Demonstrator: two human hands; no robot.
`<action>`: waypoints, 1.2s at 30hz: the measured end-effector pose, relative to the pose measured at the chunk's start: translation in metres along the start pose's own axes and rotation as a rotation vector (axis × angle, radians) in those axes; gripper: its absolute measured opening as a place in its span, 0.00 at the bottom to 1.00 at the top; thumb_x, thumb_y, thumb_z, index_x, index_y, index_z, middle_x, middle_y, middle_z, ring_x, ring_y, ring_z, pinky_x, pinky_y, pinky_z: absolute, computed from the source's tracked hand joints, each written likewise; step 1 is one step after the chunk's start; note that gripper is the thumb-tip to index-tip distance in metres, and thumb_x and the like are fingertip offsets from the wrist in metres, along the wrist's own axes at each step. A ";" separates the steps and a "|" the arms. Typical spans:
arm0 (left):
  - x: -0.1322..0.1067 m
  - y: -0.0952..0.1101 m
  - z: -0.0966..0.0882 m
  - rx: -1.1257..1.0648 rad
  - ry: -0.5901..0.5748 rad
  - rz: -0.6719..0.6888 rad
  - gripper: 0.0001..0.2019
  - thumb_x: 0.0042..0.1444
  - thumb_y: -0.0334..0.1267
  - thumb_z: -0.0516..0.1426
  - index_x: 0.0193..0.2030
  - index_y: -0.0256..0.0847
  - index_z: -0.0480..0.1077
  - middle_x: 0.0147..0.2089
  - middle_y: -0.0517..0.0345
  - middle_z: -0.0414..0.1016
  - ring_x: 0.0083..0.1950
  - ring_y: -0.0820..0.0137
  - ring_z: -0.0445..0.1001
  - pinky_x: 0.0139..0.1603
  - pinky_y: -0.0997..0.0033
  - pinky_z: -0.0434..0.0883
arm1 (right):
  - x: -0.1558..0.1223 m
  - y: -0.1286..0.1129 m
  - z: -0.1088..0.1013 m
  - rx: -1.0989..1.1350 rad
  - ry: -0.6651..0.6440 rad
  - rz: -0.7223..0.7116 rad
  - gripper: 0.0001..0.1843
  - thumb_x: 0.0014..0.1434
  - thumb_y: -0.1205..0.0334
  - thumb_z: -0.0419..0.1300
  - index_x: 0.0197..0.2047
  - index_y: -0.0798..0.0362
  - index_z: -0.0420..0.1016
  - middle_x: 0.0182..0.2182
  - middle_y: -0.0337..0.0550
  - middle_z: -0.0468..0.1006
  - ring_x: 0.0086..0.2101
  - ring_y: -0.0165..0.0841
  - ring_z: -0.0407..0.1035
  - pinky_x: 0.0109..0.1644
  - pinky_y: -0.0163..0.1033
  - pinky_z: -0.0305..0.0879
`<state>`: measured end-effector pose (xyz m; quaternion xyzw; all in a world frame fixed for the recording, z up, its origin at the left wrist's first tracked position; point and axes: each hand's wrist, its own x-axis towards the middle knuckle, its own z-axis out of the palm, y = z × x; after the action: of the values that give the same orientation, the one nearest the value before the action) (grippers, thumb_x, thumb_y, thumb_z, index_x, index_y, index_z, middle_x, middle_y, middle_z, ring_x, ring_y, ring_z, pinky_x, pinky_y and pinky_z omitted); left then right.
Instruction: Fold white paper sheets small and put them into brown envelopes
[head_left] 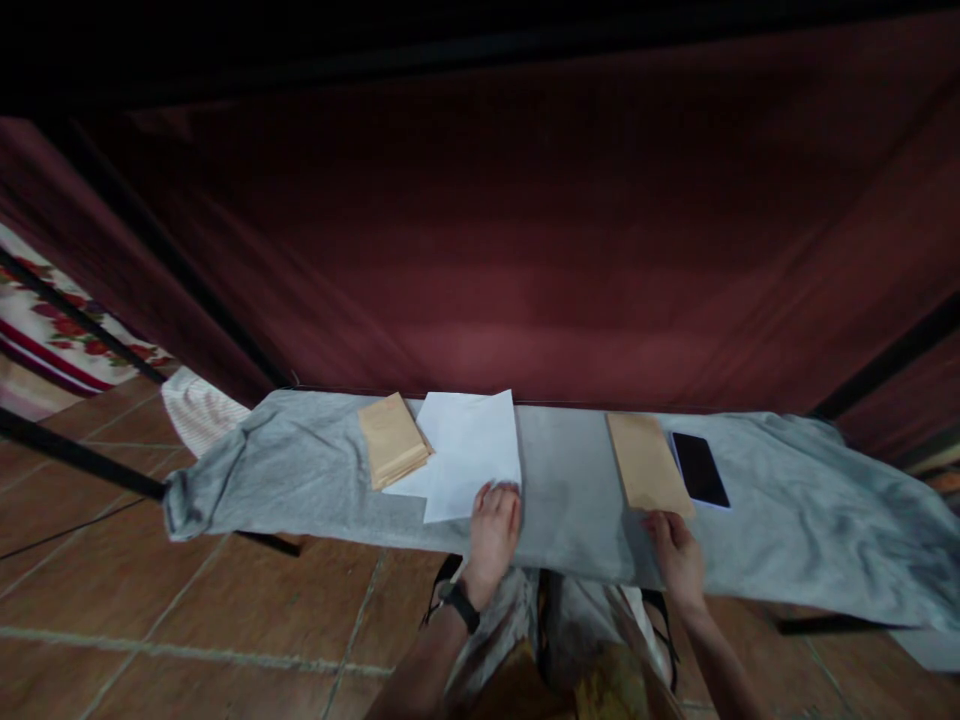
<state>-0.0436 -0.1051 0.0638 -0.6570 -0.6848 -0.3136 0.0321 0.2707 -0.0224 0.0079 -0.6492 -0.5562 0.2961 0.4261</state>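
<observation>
My left hand, with a dark watch on its wrist, rests fingers-down on the near right corner of a white sheet of paper. That sheet lies on top of other white sheets. A small stack of brown envelopes sits just left of the paper. My right hand touches the near end of a single brown envelope, fingers curled at its edge. A black phone lies right beside that envelope.
Everything lies on a narrow bench covered by a grey cloth. A dark red curtain hangs close behind it. Brown floor tiles spread to the left, with black metal bars and patterned fabric at far left.
</observation>
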 end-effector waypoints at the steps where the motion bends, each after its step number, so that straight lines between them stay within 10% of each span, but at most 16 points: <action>1: -0.002 0.014 0.007 -0.003 -0.023 0.050 0.12 0.68 0.29 0.49 0.46 0.43 0.72 0.49 0.55 0.79 0.53 0.65 0.77 0.69 0.52 0.65 | -0.003 -0.005 0.005 0.066 -0.052 0.014 0.35 0.59 0.28 0.50 0.39 0.52 0.78 0.33 0.51 0.83 0.33 0.42 0.77 0.38 0.45 0.71; 5: -0.012 0.059 0.032 0.050 -0.121 0.162 0.12 0.66 0.26 0.51 0.50 0.42 0.72 0.54 0.53 0.79 0.57 0.64 0.76 0.68 0.54 0.67 | -0.013 -0.030 0.031 0.289 -0.319 0.086 0.34 0.58 0.30 0.53 0.46 0.53 0.78 0.36 0.51 0.84 0.30 0.40 0.77 0.32 0.43 0.73; 12: -0.029 0.097 0.055 -0.005 -0.187 0.188 0.13 0.66 0.29 0.53 0.54 0.43 0.73 0.59 0.52 0.78 0.55 0.62 0.78 0.56 0.58 0.77 | -0.009 -0.058 0.068 0.201 -0.404 -0.038 0.21 0.56 0.40 0.58 0.33 0.49 0.80 0.29 0.43 0.83 0.33 0.40 0.77 0.40 0.43 0.74; 24: -0.030 0.017 0.058 0.316 -0.081 0.030 0.29 0.71 0.48 0.50 0.73 0.33 0.57 0.74 0.35 0.60 0.75 0.52 0.58 0.70 0.46 0.64 | 0.004 -0.043 0.080 0.036 -0.244 -0.072 0.17 0.58 0.55 0.57 0.47 0.51 0.78 0.38 0.47 0.84 0.38 0.41 0.79 0.45 0.43 0.75; 32: -0.030 0.018 0.066 0.283 -0.101 0.004 0.29 0.72 0.43 0.47 0.76 0.35 0.53 0.75 0.39 0.58 0.76 0.53 0.55 0.72 0.44 0.62 | -0.011 -0.053 0.080 -0.248 -0.081 -0.396 0.25 0.68 0.56 0.50 0.64 0.56 0.70 0.57 0.61 0.76 0.58 0.50 0.69 0.63 0.58 0.66; 36: -0.010 0.018 0.076 0.203 -0.138 0.042 0.29 0.70 0.35 0.45 0.76 0.36 0.51 0.76 0.43 0.57 0.77 0.58 0.53 0.74 0.46 0.60 | -0.022 -0.069 0.116 -0.219 -0.247 -0.553 0.29 0.73 0.54 0.41 0.69 0.56 0.66 0.64 0.56 0.71 0.65 0.43 0.64 0.68 0.55 0.63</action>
<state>0.0022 -0.0787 0.0050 -0.6847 -0.6996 -0.1960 0.0579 0.1347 -0.0165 0.0132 -0.4746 -0.7876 0.1840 0.3474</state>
